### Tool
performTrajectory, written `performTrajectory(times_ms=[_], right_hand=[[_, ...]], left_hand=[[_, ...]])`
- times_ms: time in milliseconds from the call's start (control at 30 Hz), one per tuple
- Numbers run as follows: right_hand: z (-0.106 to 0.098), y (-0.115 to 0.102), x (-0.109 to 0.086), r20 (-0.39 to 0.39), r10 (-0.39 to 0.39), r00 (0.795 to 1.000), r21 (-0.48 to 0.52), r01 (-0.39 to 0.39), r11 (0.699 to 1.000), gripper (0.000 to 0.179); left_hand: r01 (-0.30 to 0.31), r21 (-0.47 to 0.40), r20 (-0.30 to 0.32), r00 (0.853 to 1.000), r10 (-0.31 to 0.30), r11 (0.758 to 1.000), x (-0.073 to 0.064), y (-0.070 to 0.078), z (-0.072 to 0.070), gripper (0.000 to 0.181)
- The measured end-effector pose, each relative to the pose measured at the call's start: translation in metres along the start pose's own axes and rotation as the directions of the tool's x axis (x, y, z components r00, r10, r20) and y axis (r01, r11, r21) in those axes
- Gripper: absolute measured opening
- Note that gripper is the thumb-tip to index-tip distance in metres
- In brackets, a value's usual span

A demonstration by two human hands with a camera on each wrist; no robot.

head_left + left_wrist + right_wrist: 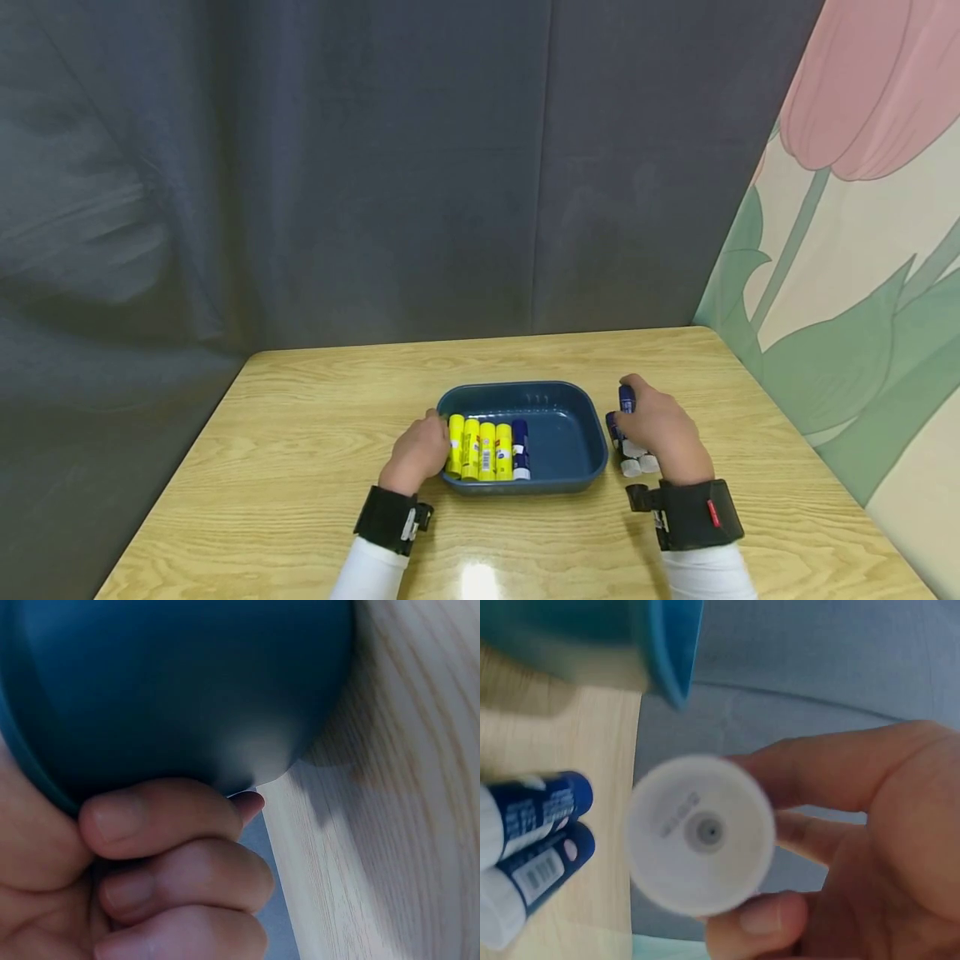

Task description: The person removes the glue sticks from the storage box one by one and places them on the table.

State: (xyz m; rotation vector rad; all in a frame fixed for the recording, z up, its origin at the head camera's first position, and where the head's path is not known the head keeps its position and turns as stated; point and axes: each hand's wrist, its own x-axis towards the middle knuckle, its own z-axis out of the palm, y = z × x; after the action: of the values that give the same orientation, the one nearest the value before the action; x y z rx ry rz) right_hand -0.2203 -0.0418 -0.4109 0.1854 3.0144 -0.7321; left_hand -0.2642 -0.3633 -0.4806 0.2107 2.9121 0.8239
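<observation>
The left hand (417, 454) is gripping the rim of a dark-blue rounded-rectangular tray (566, 446) with curled fingers; 4 yellow cylindrical tubes (487, 450) and 1 navy tube (521, 446) are lying inside. The right hand's (667, 433) fingers are pinching a white-ended navy cylinder (701, 836) near 2 matching cylinders (532, 876) on the tabletop (322, 442).

The head view looks forward and down; near wrist views share the tray (567, 448).

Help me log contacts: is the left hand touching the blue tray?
Touching. The left wrist view shows the left hand gripping the blue tray at its rim, skin against the outer wall.
</observation>
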Motion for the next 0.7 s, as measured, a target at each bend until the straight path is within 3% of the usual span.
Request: performTrajectory(times_ms=[700], right_hand=[[-0.003,0.035,0.01,0.07,0.085,0.994,-0.009,-0.084,0.996,0.058]], left_hand=[[0.022,-0.015,0.016,1.0,-0.022,1.0,-0.001,0.002,-0.002,0.043]])
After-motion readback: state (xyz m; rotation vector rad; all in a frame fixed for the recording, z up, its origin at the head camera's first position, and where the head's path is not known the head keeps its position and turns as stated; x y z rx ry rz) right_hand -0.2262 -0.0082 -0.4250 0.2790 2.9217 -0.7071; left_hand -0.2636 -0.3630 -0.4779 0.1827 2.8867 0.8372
